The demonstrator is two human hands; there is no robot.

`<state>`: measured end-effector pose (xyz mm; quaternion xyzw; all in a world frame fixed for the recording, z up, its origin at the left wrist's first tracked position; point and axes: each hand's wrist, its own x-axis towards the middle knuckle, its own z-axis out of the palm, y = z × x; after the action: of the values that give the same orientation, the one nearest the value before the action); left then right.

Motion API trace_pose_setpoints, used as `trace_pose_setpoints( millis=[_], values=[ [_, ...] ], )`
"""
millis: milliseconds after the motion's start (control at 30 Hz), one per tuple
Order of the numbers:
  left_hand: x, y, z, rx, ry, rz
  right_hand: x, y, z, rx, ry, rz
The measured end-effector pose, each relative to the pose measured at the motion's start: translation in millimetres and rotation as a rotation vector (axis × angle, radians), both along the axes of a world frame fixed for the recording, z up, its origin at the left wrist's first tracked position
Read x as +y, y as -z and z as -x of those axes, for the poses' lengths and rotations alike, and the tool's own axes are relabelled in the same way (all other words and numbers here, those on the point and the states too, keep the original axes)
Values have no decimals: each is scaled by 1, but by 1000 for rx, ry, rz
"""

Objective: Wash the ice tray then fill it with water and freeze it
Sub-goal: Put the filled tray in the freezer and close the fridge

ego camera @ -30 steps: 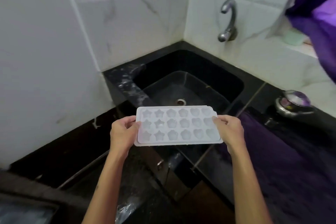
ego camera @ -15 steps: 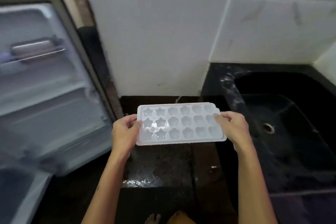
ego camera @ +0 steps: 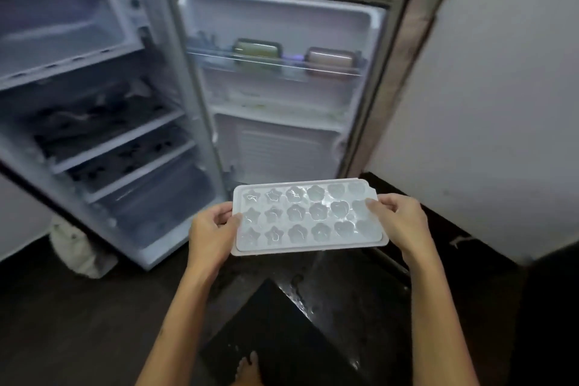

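Observation:
A white ice tray (ego camera: pixel 308 218) with star, flower and heart shaped cells glistens with water and is held level in front of me. My left hand (ego camera: pixel 210 233) grips its left short edge and my right hand (ego camera: pixel 399 222) grips its right short edge. Behind it stands an open fridge (ego camera: pixel 94 103) with white shelves. The freezer compartment (ego camera: pixel 62 25) is at the upper left, open and white inside. The tray hovers below and to the right of that compartment, in front of the fridge door's lower part.
The fridge door (ego camera: pixel 282 88) swings open straight ahead, with two boxes on its rack (ego camera: pixel 275 64). A white wall (ego camera: pixel 501 103) stands at the right. A dark wet counter edge (ego camera: pixel 391 260) runs under the tray. A white bag (ego camera: pixel 75 247) lies on the floor at left.
The view has swung left from the black sink to the open fridge. Both hands still hold the tray level by its short edges, now in front of the fridge.

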<state>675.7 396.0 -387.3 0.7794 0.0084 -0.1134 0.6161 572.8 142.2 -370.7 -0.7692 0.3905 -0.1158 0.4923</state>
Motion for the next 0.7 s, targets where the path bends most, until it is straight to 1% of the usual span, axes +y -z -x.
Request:
trace_pose_setpoints(
  millis=[233,367,500,700],
  values=[
    [86,0,-54,-16,-228,-40,70,7,-107,-18,-238,-56],
    [122,-4,-78,-22,-315,-49,105,6,-158,3,-350,-21],
    [142,-7,-104,-35,-424,-75,129,2,-207,5,-433,7],
    [150,-16,-155,-67,-559,-116,145,2,-288,-35,-524,38]
  ],
)
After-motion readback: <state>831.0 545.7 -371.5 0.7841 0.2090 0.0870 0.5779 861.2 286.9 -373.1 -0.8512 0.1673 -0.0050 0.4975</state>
